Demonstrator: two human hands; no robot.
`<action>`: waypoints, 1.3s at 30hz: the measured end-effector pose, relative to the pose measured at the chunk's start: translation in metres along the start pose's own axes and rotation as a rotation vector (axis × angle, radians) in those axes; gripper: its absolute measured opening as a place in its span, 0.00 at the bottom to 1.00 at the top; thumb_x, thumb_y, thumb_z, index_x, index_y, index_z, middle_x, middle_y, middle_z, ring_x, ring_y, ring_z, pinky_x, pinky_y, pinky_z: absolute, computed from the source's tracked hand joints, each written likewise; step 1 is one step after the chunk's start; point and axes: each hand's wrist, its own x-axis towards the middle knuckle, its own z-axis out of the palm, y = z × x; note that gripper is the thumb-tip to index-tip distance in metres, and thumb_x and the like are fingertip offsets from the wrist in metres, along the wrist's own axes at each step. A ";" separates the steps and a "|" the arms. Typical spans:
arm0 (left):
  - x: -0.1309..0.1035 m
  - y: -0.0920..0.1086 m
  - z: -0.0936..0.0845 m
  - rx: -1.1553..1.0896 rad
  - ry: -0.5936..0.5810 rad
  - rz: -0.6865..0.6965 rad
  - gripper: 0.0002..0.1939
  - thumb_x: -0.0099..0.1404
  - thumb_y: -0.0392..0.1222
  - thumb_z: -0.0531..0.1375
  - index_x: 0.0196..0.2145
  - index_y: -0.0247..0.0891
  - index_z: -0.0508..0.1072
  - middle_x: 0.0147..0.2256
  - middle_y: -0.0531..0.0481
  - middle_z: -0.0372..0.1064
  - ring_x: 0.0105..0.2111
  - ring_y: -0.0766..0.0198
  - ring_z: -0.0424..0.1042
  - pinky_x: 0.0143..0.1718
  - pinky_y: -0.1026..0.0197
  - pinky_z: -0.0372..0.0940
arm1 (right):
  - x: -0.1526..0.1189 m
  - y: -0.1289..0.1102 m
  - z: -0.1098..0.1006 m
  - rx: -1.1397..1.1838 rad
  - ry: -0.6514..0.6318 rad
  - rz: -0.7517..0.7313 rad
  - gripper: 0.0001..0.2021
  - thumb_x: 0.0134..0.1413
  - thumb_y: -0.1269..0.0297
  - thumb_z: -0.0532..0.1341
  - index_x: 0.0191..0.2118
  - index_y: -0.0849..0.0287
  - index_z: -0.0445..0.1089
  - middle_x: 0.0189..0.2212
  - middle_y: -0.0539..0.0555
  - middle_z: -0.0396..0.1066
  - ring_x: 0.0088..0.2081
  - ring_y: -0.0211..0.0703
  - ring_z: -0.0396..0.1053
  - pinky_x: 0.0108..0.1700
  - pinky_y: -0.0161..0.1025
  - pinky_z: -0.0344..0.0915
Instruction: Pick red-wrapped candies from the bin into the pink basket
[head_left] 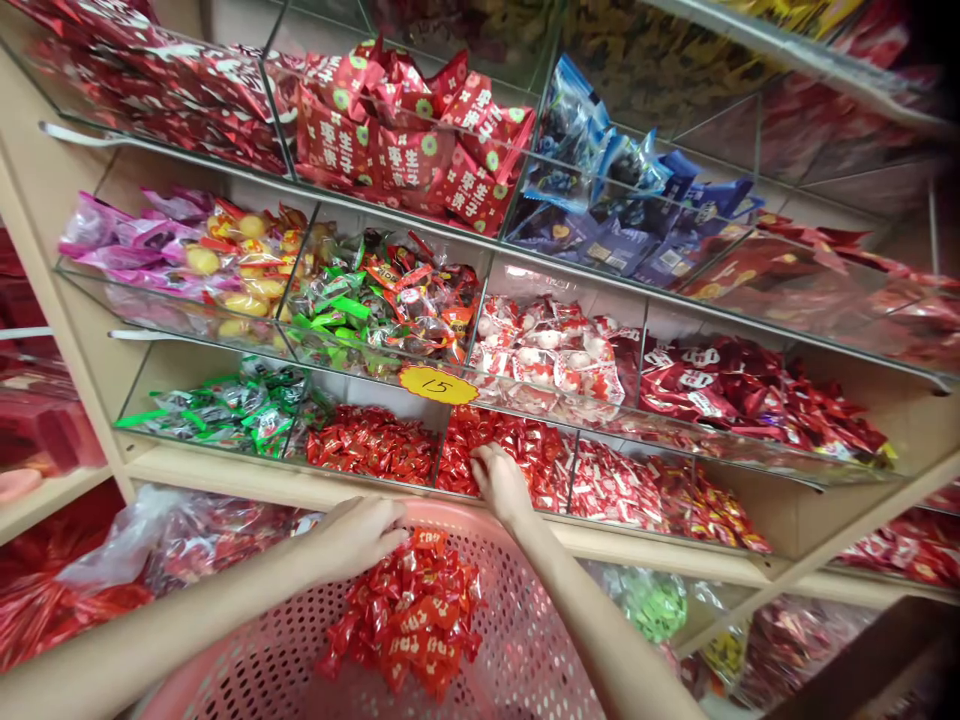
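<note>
My right hand [501,484] reaches over the front of the lowest clear bin, its fingers curled down among small red-wrapped candies [540,450]. Whether a candy is between those fingers is hidden. My left hand [361,538] is at the far rim of a pink perforated plastic basket [525,600], fingers bent and held together. What they grip, if anything, does not show. Just below it, a pile of red-wrapped candies [420,620] with pale lettering lies in the basket.
Clear divided bins fill the sloping shelves, with larger red packets [409,150], blue packets [570,150] and green-wrapped sweets [262,405]. A yellow tag [438,384] marked 15 hangs above the lowest row. Plastic bags [202,535] lie beneath the shelf.
</note>
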 end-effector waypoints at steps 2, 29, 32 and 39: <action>0.001 0.003 -0.003 -0.015 -0.004 0.013 0.14 0.63 0.46 0.49 0.29 0.38 0.69 0.28 0.49 0.70 0.29 0.60 0.68 0.28 0.64 0.54 | 0.000 0.001 0.000 0.036 0.032 0.008 0.10 0.56 0.69 0.51 0.37 0.59 0.69 0.34 0.55 0.68 0.34 0.40 0.68 0.37 0.34 0.60; 0.020 0.027 -0.004 -1.061 -0.020 0.021 0.13 0.55 0.45 0.61 0.34 0.32 0.68 0.22 0.52 0.70 0.23 0.67 0.69 0.26 0.64 0.62 | -0.057 -0.051 -0.026 1.308 -0.144 0.473 0.15 0.38 0.55 0.68 0.29 0.62 0.71 0.24 0.50 0.72 0.29 0.36 0.70 0.36 0.34 0.67; 0.020 0.023 -0.002 -1.102 -0.026 -0.026 0.13 0.54 0.46 0.61 0.31 0.32 0.66 0.21 0.52 0.70 0.23 0.66 0.70 0.26 0.64 0.63 | -0.060 -0.050 -0.026 1.321 -0.143 0.509 0.17 0.37 0.55 0.69 0.30 0.63 0.70 0.24 0.50 0.71 0.29 0.37 0.71 0.38 0.36 0.67; 0.017 0.021 -0.009 -1.055 -0.077 -0.020 0.14 0.56 0.48 0.58 0.27 0.33 0.63 0.23 0.50 0.71 0.21 0.66 0.70 0.23 0.64 0.63 | -0.064 -0.047 -0.027 1.280 -0.173 0.508 0.16 0.38 0.55 0.68 0.30 0.62 0.69 0.26 0.50 0.70 0.31 0.37 0.71 0.38 0.36 0.67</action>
